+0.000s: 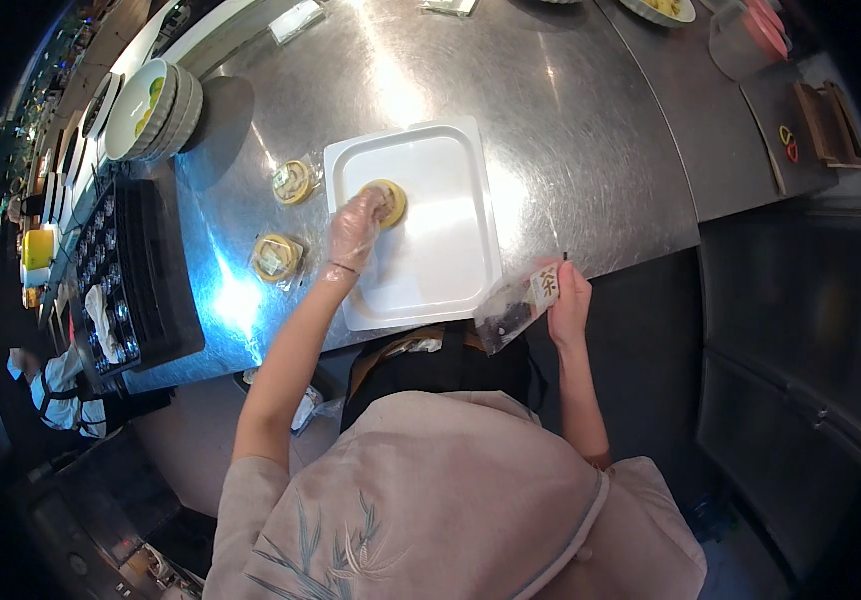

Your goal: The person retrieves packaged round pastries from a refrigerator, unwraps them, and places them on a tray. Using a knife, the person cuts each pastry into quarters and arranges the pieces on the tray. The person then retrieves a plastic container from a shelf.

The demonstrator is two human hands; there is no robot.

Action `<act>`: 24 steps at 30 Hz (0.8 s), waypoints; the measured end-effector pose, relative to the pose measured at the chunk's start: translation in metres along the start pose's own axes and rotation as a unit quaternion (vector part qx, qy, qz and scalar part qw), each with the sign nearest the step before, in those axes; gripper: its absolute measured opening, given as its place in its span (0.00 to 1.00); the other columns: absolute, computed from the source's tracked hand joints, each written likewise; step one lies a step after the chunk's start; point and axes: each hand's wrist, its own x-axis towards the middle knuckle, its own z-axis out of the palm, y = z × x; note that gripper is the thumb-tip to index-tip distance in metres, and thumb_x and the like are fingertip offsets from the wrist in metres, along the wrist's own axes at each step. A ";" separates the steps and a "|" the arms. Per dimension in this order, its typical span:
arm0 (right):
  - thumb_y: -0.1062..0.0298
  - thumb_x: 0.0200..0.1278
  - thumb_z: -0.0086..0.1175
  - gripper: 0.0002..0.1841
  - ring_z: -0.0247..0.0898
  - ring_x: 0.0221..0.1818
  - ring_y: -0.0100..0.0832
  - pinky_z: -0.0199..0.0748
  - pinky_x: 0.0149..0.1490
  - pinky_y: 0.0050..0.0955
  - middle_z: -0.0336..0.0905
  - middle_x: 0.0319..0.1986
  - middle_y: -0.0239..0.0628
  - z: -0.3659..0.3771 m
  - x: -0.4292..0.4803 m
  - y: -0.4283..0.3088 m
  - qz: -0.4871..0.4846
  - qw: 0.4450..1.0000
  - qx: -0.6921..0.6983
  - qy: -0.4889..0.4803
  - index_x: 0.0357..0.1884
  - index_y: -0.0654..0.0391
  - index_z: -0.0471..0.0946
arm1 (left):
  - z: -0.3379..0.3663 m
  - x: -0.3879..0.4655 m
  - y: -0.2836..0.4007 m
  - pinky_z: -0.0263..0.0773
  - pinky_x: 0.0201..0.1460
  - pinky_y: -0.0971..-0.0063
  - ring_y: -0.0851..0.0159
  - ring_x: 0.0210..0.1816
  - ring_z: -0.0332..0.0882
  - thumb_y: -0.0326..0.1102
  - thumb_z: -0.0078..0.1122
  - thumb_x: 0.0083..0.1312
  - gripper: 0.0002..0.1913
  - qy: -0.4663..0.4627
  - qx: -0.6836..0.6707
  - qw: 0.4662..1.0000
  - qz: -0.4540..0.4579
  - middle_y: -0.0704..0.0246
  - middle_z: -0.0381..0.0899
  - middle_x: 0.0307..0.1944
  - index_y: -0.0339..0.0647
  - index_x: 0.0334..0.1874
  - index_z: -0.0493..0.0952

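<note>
My left hand [355,225], in a clear plastic glove, has its fingers over the left side of a round yellow-edged food item [394,202]. The item lies on a white tray [468,247], left of its middle. Part of the item's top is hidden by my fingers. My right hand [571,306] is bare and grips the edge of a clear plastic bag [509,311] with dark contents and printed writing. The bag hangs tilted by the tray's lower right corner. Left of the tray sit two similar round items in clear wrap, an upper one [292,182] and a lower one [277,257].
Stacked white bowls [182,112] and a black crate [130,277] with a white cloth [102,322] stand at the left of the steel counter [580,135]. Scissors [788,144] lie far right, below a container with a pink part [749,37]. Another person [66,390] is at left.
</note>
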 end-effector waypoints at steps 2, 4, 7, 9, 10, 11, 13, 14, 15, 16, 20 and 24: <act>0.58 0.77 0.31 0.23 0.73 0.22 0.22 0.69 0.25 0.18 0.82 0.30 0.42 0.005 0.004 0.000 -0.020 0.999 -0.018 -0.022 0.44 0.65 0.77 | -0.007 0.005 -0.003 0.75 0.36 0.64 0.53 0.36 0.77 0.25 0.59 0.55 0.12 0.094 0.010 0.995 0.023 0.62 0.75 0.32 0.43 0.42 0.76; 0.60 0.77 0.31 0.23 0.71 0.22 0.19 0.68 0.24 0.17 0.82 0.30 0.39 0.011 0.008 -0.001 -0.024 0.999 -0.023 -0.036 0.44 0.65 0.77 | -0.020 0.007 0.002 0.73 0.32 0.69 0.59 0.30 0.77 0.25 0.63 0.54 0.10 0.141 0.028 0.990 0.007 0.66 0.76 0.29 0.43 0.38 0.76; 0.60 0.77 0.33 0.22 0.70 0.23 0.18 0.67 0.25 0.16 0.81 0.29 0.35 0.022 0.014 -0.001 -0.029 0.998 -0.032 -0.041 0.45 0.65 0.78 | -0.052 0.022 0.020 0.73 0.30 0.73 0.67 0.31 0.76 0.25 0.66 0.55 0.09 0.273 0.001 0.958 0.085 0.69 0.77 0.30 0.44 0.36 0.77; 0.61 0.76 0.35 0.20 0.69 0.23 0.16 0.66 0.26 0.15 0.80 0.29 0.33 0.033 0.018 -0.002 -0.035 0.997 -0.052 -0.046 0.45 0.65 0.78 | -0.075 0.023 0.045 0.72 0.28 0.77 0.73 0.27 0.75 0.28 0.69 0.55 0.09 0.291 -0.141 0.945 -0.055 0.72 0.78 0.28 0.41 0.37 0.78; 0.62 0.76 0.37 0.19 0.69 0.23 0.16 0.66 0.26 0.15 0.79 0.28 0.32 0.039 0.019 -0.002 -0.037 0.996 -0.063 -0.049 0.46 0.64 0.78 | -0.086 0.021 0.059 0.72 0.27 0.78 0.74 0.26 0.74 0.28 0.70 0.55 0.10 0.275 -0.234 0.921 -0.148 0.72 0.78 0.27 0.39 0.38 0.78; 0.62 0.76 0.37 0.19 0.69 0.24 0.15 0.66 0.27 0.15 0.79 0.28 0.31 0.046 0.021 -0.002 -0.029 0.995 -0.068 -0.067 0.46 0.64 0.78 | -0.098 0.017 0.071 0.72 0.27 0.79 0.75 0.24 0.74 0.29 0.71 0.55 0.12 0.256 -0.322 0.880 -0.237 0.73 0.78 0.25 0.38 0.39 0.79; 0.63 0.75 0.39 0.18 0.68 0.24 0.15 0.65 0.27 0.14 0.79 0.28 0.31 0.061 0.025 -0.003 -0.012 0.992 -0.072 -0.108 0.46 0.64 0.79 | -0.127 -0.001 0.090 0.71 0.27 0.81 0.77 0.23 0.72 0.31 0.71 0.54 0.15 0.106 -0.370 0.880 -0.278 0.74 0.76 0.23 0.35 0.42 0.79; 0.63 0.74 0.40 0.17 0.68 0.24 0.15 0.65 0.27 0.15 0.78 0.28 0.31 0.070 0.026 -0.003 -0.017 0.989 -0.086 -0.118 0.46 0.65 0.79 | -0.138 -0.010 0.097 0.71 0.27 0.82 0.79 0.22 0.71 0.31 0.72 0.54 0.17 0.043 -0.397 0.878 -0.264 0.74 0.75 0.22 0.34 0.44 0.78; 0.63 0.74 0.41 0.17 0.67 0.23 0.15 0.65 0.27 0.15 0.79 0.27 0.31 0.079 0.028 -0.003 -0.020 0.985 -0.101 -0.138 0.46 0.65 0.79 | -0.146 -0.016 0.101 0.70 0.27 0.83 0.79 0.22 0.71 0.31 0.72 0.54 0.17 0.007 -0.385 0.872 -0.301 0.75 0.75 0.23 0.35 0.45 0.79; 0.63 0.74 0.41 0.17 0.67 0.23 0.15 0.65 0.27 0.15 0.79 0.27 0.31 0.089 0.030 -0.003 -0.022 0.981 -0.115 -0.158 0.46 0.65 0.79 | -0.152 -0.023 0.102 0.69 0.27 0.84 0.80 0.22 0.70 0.31 0.71 0.54 0.18 -0.018 -0.381 0.871 -0.309 0.76 0.75 0.23 0.36 0.47 0.79; 0.63 0.72 0.44 0.16 0.67 0.22 0.16 0.65 0.25 0.16 0.79 0.26 0.30 0.129 0.031 -0.003 -0.036 0.958 -0.171 -0.229 0.46 0.64 0.79 | -0.170 -0.049 0.088 0.68 0.29 0.84 0.80 0.23 0.68 0.31 0.69 0.56 0.19 -0.075 -0.339 0.891 -0.294 0.77 0.74 0.23 0.43 0.51 0.81; 0.63 0.72 0.46 0.15 0.69 0.26 0.16 0.67 0.29 0.17 0.79 0.28 0.29 0.171 0.025 -0.002 0.027 0.932 -0.247 -0.265 0.45 0.64 0.80 | -0.185 -0.075 0.064 0.64 0.25 0.84 0.82 0.22 0.64 0.32 0.69 0.56 0.20 -0.039 -0.298 0.920 -0.250 0.79 0.76 0.27 0.46 0.52 0.81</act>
